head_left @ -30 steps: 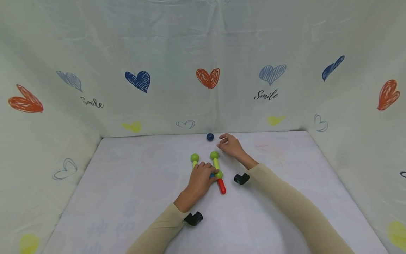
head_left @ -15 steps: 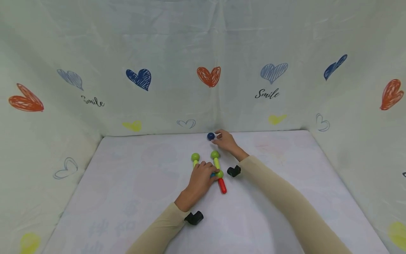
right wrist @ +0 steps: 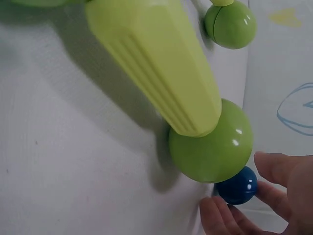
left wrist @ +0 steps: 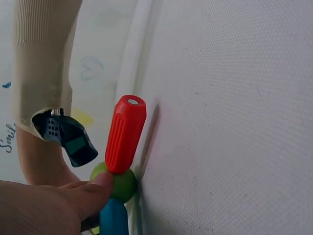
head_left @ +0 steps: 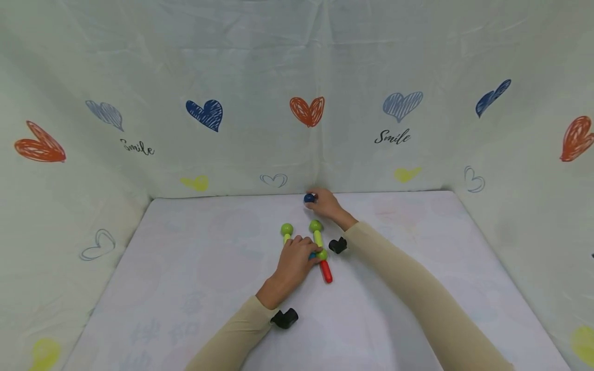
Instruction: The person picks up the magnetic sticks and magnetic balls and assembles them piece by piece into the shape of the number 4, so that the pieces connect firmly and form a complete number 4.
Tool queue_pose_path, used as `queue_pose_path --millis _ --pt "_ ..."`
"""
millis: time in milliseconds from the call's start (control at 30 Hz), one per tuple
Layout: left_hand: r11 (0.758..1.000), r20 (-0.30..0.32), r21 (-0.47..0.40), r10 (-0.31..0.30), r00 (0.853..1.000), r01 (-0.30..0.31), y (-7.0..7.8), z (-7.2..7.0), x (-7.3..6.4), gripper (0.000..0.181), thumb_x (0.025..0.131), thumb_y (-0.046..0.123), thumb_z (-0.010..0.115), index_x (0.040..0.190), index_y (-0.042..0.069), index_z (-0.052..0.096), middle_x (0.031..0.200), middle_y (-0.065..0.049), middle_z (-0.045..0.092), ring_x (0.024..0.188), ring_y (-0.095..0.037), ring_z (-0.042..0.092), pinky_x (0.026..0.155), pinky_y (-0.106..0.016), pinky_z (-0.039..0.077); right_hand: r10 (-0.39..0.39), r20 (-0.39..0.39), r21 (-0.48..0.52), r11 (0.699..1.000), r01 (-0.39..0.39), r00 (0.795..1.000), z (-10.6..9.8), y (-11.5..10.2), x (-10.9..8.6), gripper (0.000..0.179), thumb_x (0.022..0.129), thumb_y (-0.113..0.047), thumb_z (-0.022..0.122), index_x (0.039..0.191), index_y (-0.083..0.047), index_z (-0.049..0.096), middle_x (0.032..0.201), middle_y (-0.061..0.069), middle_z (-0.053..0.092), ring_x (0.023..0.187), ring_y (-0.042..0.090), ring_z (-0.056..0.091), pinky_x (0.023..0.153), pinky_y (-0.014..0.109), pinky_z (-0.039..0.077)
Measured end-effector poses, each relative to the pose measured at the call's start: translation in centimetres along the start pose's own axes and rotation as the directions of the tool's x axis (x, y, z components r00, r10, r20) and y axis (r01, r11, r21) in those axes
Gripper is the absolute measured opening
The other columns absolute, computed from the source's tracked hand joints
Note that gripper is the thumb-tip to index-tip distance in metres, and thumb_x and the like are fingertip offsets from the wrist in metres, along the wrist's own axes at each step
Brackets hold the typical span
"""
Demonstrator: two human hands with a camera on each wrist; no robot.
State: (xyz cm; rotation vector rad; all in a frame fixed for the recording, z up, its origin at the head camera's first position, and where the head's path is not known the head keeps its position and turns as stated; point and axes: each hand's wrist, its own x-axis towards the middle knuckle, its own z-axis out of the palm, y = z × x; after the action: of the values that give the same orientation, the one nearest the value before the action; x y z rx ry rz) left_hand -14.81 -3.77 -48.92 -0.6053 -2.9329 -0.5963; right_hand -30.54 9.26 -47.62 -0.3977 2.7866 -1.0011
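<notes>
In the head view my left hand (head_left: pixel 292 262) holds a magnetic rod-and-ball figure lying on the table. Its thumb presses a green ball (left wrist: pixel 124 186) that joins a red rod (left wrist: pixel 125 134) and a blue rod (left wrist: pixel 113 218). A yellow rod (head_left: pixel 317 238) runs from that joint to another green ball (head_left: pixel 316 225). Further left, a third green ball (head_left: pixel 286 229) tops a second yellow rod, partly hidden by the hand. At the table's far edge my right hand (head_left: pixel 327 204) grips a dark blue ball (head_left: pixel 309 198) between thumb and fingers; the right wrist view shows fingers on either side.
The white-covered table (head_left: pixel 209 268) ends at the back against a hanging white sheet (head_left: pixel 250 149) printed with hearts. A black wrist camera (head_left: pixel 285 318) sits on the left sleeve, another black camera (head_left: pixel 337 245) on the right one, close to the figure.
My right hand has moved left to the dark blue ball and its fingers have closed round it. The left hand stays on the figure.
</notes>
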Motion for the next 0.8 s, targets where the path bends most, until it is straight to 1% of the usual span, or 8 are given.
queue_pose_path --millis 133,267,367,500,633,800 --pt "1.0 -0.016 -0.008 0.014 1.0 -0.014 0.0 0.0 -0.1 0.024 0.09 0.025 0.085 0.111 0.015 0.083 0.104 0.002 0.074 0.098 -0.019 0.061 0.081 -0.032 0.043 -0.012 0.015 -0.017 1.0 0.012 1.0 0.0 -0.3 0.0 0.039 0.103 -0.012 0.068 0.139 0.002 0.063 0.138 0.024 0.064 0.128 0.038 0.061 0.107 0.048 0.051" --pt "1.0 -0.02 -0.017 0.017 1.0 -0.018 -0.2 0.0 -0.1 0.024 0.09 0.025 0.085 0.111 0.014 0.083 0.103 0.002 0.074 0.097 -0.019 0.061 0.081 -0.032 0.043 -0.003 0.027 -0.049 0.999 0.004 1.0 0.0 -0.3 -0.2 0.033 0.104 -0.012 0.067 0.134 0.001 0.066 0.13 0.02 0.067 0.118 0.034 0.063 0.101 0.046 0.052" --pt "1.0 -0.022 -0.015 0.016 1.0 -0.016 -0.2 0.0 -0.1 0.023 0.09 0.025 0.085 0.111 0.014 0.083 0.102 0.001 0.074 0.096 -0.019 0.061 0.08 -0.032 0.043 0.008 0.037 -0.047 0.999 -0.006 0.999 0.0 -0.2 -0.4 0.03 0.104 -0.012 0.067 0.132 0.0 0.066 0.123 0.019 0.068 0.11 0.031 0.064 0.095 0.044 0.052" --pt "1.0 -0.017 -0.015 0.006 1.0 -0.006 -0.2 0.1 -0.1 0.023 0.09 0.025 0.086 0.111 0.014 0.083 0.102 0.001 0.075 0.096 -0.019 0.062 0.08 -0.032 0.043 0.016 0.035 -0.01 1.0 -0.015 0.999 -0.3 0.1 -1.0 0.03 0.104 -0.012 0.067 0.132 0.0 0.066 0.121 0.02 0.068 0.108 0.032 0.064 0.093 0.045 0.053" --pt "1.0 -0.015 -0.015 0.007 1.0 -0.007 -0.1 -0.1 -0.2 0.023 0.089 0.024 0.086 0.11 0.014 0.083 0.102 0.001 0.075 0.096 -0.02 0.062 0.081 -0.033 0.045 0.015 0.008 0.039 0.999 -0.015 1.0 -0.7 0.5 -1.9 0.03 0.104 -0.012 0.067 0.132 0.001 0.066 0.124 0.022 0.069 0.111 0.034 0.066 0.092 0.045 0.054" --pt "1.0 0.004 -0.01 -0.004 1.0 0.004 0.1 -0.4 -0.1 0.024 0.089 0.025 0.087 0.11 0.014 0.083 0.101 0.001 0.075 0.096 -0.019 0.062 0.081 -0.033 0.045 0.023 -0.019 0.105 0.994 -0.021 1.0 -1.0 1.2 -3.7 0.03 0.104 -0.013 0.067 0.132 0.0 0.066 0.125 0.022 0.07 0.112 0.035 0.068 0.089 0.043 0.056"
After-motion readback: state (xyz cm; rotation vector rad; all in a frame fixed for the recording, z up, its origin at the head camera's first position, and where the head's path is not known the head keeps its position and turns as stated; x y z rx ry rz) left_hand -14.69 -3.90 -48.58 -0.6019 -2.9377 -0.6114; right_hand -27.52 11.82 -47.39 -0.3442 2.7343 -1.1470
